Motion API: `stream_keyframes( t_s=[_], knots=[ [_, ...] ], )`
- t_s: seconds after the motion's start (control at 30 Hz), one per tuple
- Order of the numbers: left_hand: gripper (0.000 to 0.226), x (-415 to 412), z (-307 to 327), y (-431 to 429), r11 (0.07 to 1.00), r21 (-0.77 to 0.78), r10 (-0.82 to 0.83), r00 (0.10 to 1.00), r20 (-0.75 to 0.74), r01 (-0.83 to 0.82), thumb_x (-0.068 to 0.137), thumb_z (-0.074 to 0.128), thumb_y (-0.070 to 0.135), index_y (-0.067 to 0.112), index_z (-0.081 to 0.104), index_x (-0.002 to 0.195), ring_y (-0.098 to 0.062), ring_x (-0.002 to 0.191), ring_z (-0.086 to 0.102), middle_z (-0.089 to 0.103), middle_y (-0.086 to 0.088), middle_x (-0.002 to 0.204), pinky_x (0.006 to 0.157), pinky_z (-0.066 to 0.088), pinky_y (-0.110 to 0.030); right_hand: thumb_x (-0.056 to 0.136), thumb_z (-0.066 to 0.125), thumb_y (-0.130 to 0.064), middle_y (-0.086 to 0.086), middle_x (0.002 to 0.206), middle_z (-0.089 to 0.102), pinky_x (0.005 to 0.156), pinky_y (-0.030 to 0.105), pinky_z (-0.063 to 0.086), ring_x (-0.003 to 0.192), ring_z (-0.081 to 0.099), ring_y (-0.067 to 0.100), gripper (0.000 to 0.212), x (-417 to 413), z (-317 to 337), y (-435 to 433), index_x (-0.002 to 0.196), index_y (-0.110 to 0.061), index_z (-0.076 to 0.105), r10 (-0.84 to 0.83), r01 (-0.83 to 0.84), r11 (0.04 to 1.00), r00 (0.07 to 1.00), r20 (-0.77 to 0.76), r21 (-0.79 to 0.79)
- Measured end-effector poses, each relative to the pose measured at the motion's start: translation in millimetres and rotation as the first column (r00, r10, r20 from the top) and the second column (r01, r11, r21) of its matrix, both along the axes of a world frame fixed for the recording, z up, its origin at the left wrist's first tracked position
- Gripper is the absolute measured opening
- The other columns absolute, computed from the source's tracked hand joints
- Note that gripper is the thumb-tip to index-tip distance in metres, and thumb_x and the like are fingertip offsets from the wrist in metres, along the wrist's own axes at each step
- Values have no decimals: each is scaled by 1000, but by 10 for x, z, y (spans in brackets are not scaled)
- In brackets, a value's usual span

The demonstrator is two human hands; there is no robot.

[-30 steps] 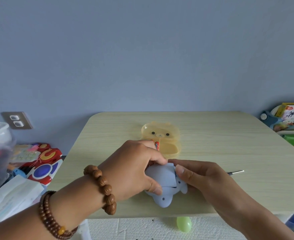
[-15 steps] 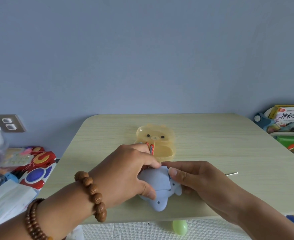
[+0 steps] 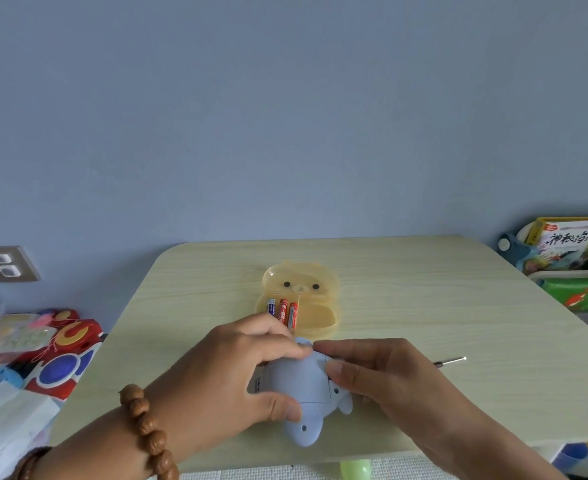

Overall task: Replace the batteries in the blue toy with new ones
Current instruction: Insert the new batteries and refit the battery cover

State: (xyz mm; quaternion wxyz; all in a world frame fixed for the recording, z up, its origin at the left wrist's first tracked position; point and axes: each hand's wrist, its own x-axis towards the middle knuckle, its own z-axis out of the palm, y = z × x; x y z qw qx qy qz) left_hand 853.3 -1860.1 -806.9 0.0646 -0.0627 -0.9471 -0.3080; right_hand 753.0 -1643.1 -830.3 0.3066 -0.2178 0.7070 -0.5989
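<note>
The blue toy (image 3: 303,400) lies underside up near the front edge of the pale wooden table (image 3: 424,306). My left hand (image 3: 230,372) grips its left side, thumb curled over the lower edge and fingers over the top. My right hand (image 3: 382,372) holds the right side, thumb and forefinger pinching the battery cover. Behind the toy an open yellow bear-shaped case (image 3: 303,296) holds three batteries (image 3: 283,311), one blue and white, two red.
A thin screwdriver (image 3: 450,361) lies on the table right of my right hand. Colourful toys and packets (image 3: 57,355) sit on the floor at the left, book boxes (image 3: 569,251) at the right. A wall socket (image 3: 5,265) is at far left.
My left hand has slid a little leftward, uncovering the three batteries in the case. The camera view has shifted. Both hands stay on the toy.
</note>
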Motion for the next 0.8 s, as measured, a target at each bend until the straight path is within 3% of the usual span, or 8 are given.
stream_keyframes(
  t_s=[0.1, 0.23, 0.4, 0.57, 0.8],
  knots=[
    [59, 78, -49, 18, 1000, 5, 15, 999, -28, -15, 68, 81, 58, 44, 67, 124, 11, 116, 52, 50, 33, 124, 96, 40, -10, 90, 77, -26, 6, 107, 83, 105, 52, 51, 103, 76, 21, 24, 13, -8, -16, 114, -25, 81, 3, -3, 1000, 999, -38, -11],
    [54, 115, -115, 38, 986, 138, 107, 991, -84, -95, 65, 82, 56, 42, 71, 116, 6, 111, 61, 60, 32, 120, 88, 52, -17, 92, 74, -24, 5, 104, 83, 107, 56, 51, 100, 76, 19, 21, 26, -18, -31, 110, -32, 82, -14, 14, 1000, 997, -82, 7],
    [49, 127, -150, 40, 945, 266, 208, 977, -42, -190, 61, 79, 55, 45, 70, 108, 1, 104, 65, 66, 28, 112, 83, 59, -30, 88, 73, -31, -4, 102, 84, 109, 47, 52, 106, 76, 15, 21, 56, -10, -42, 107, -36, 82, -21, 24, 999, 995, -96, 24],
    [57, 134, -205, 63, 886, 353, 287, 953, 96, -302, 50, 83, 56, 47, 68, 104, 4, 95, 70, 72, 27, 103, 85, 59, -28, 79, 73, -38, -7, 104, 83, 107, 36, 53, 107, 76, 8, 32, 53, 18, -43, 109, -32, 82, 9, -5, 999, 994, -106, 36],
    [68, 147, -200, 39, 876, 322, 312, 930, 193, -360, 48, 84, 58, 41, 67, 111, 8, 90, 69, 73, 17, 101, 83, 57, -20, 72, 75, -40, -12, 103, 83, 94, 20, 56, 106, 75, 1, 37, 74, 7, -55, 108, -33, 82, 1, 2, 1000, 993, -117, 29]
  ],
)
